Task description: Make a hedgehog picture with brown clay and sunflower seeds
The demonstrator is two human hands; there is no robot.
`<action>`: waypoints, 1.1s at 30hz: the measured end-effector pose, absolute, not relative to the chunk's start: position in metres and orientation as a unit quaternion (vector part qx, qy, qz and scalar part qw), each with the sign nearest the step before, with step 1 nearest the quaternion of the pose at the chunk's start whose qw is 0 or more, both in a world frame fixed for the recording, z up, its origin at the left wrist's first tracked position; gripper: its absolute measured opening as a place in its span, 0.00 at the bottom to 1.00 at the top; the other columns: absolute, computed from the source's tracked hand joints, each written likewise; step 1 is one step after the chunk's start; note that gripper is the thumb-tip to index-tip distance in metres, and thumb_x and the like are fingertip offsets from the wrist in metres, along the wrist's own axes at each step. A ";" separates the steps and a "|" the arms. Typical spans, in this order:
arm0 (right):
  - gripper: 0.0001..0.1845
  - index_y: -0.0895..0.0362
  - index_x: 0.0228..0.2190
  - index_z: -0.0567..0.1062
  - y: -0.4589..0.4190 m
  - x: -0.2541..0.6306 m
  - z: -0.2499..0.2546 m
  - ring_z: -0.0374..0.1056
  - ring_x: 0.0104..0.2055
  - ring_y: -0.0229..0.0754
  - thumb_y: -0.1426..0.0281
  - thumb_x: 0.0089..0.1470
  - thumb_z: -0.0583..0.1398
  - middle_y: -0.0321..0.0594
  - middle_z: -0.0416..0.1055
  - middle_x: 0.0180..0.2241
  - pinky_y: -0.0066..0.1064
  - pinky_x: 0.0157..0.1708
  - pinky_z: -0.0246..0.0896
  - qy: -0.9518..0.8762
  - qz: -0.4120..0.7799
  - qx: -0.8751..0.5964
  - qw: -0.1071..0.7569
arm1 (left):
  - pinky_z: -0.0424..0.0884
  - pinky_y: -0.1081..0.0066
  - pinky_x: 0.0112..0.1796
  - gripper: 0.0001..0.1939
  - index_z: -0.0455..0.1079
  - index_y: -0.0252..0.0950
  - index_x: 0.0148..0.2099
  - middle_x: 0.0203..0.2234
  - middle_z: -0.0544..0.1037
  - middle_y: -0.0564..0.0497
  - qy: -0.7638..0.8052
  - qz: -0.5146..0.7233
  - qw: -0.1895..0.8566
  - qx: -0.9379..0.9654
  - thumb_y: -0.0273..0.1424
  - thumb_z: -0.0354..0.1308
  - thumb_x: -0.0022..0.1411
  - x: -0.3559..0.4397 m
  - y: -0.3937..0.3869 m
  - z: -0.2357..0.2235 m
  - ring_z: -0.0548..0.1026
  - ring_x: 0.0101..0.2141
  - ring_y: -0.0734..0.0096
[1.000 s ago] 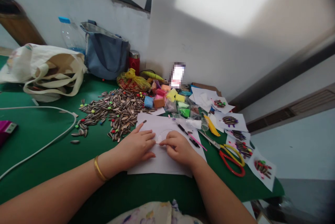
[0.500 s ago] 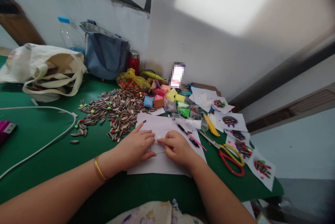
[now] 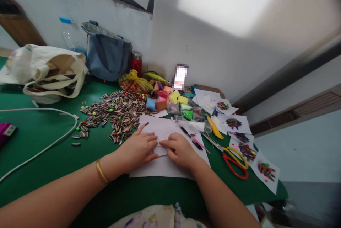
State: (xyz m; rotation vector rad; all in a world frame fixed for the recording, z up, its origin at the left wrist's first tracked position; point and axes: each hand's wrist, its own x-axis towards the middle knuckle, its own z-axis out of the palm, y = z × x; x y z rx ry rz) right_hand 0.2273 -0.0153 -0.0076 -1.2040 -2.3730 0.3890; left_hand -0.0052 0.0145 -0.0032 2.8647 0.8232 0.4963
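My left hand (image 3: 141,147) lies flat on a white sheet of paper (image 3: 149,170), fingers stretched and thumb apart, holding it down. On a smaller white sheet (image 3: 159,150) on top, my right hand (image 3: 181,149) presses with its index fingertip; its other fingers are curled, and nothing shows in them. Under and beyond that fingertip is a faint round pale patch (image 3: 165,136), whose material I cannot make out. Right of my right hand lie a black pen (image 3: 185,131) and a thin pink tool (image 3: 204,145).
A heap of striped sunflower seeds (image 3: 119,112) with coloured bits spreads at left. Behind are bagged clay blocks (image 3: 161,105). Scissors (image 3: 231,157), a yellow cutter (image 3: 215,128) and seed-decorated cards (image 3: 266,173) lie right. Farther back stand a blue bag (image 3: 108,55) and a phone (image 3: 180,77).
My right index finger has shifted very slightly left on the paper. My left hand stays where it was.
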 end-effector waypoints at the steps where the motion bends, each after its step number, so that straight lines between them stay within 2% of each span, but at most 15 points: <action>1: 0.20 0.56 0.46 0.79 -0.015 0.227 -0.008 0.66 0.39 0.44 0.78 0.52 0.58 0.43 0.71 0.35 0.36 0.40 0.61 -0.861 0.140 -0.437 0.219 | 0.40 0.48 0.65 0.16 0.74 0.38 0.50 0.50 0.78 0.44 0.271 0.163 0.059 0.947 0.41 0.59 0.63 -0.005 0.014 -0.003 0.73 0.53 0.57; 9: 0.21 0.56 0.47 0.79 -0.014 0.228 -0.009 0.67 0.39 0.44 0.79 0.52 0.57 0.43 0.72 0.35 0.37 0.42 0.62 -0.854 0.146 -0.438 0.238 | 0.36 0.47 0.66 0.15 0.75 0.38 0.47 0.49 0.78 0.45 0.273 0.161 0.065 0.946 0.40 0.61 0.62 -0.005 0.014 0.001 0.73 0.53 0.57; 23: 0.20 0.55 0.47 0.78 -0.015 0.228 -0.009 0.66 0.39 0.45 0.78 0.53 0.57 0.43 0.71 0.35 0.37 0.41 0.61 -0.853 0.145 -0.452 0.219 | 0.37 0.47 0.65 0.15 0.75 0.39 0.47 0.50 0.78 0.45 0.273 0.163 0.060 0.946 0.42 0.59 0.63 -0.006 0.014 0.000 0.73 0.53 0.58; 29: 0.23 0.57 0.50 0.76 -0.013 0.229 -0.011 0.66 0.39 0.45 0.79 0.53 0.56 0.44 0.71 0.36 0.37 0.43 0.62 -0.838 0.145 -0.464 0.247 | 0.36 0.47 0.65 0.13 0.75 0.40 0.45 0.48 0.78 0.46 0.277 0.165 0.066 0.944 0.41 0.59 0.63 -0.005 0.014 0.000 0.74 0.52 0.59; 33: 0.21 0.57 0.48 0.77 -0.013 0.228 -0.010 0.66 0.39 0.45 0.78 0.53 0.57 0.43 0.71 0.35 0.37 0.42 0.62 -0.846 0.144 -0.463 0.222 | 0.35 0.47 0.65 0.14 0.75 0.40 0.46 0.49 0.78 0.45 0.277 0.160 0.071 0.945 0.41 0.59 0.63 -0.005 0.014 0.000 0.73 0.52 0.58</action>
